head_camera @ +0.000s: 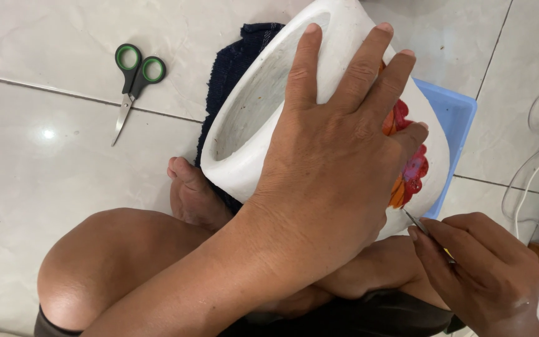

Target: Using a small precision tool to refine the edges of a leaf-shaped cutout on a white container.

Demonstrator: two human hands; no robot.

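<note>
Grip first: my left hand point(338, 156) lies spread flat over the white pot point(269, 100), fingers apart, pressing it against my lap, while my right hand point(481, 268) is pinched shut on a thin metal tool point(416, 221) whose tip meets the painted red and orange flower point(407, 168). I judge the pot stiff, smooth and breakable, best steadied by its thick rim. Behind it sit a dark cloth point(232, 68) and blue tray point(453, 115); scissors point(133, 81) lie well apart on the tiled floor point(51, 187).
</note>
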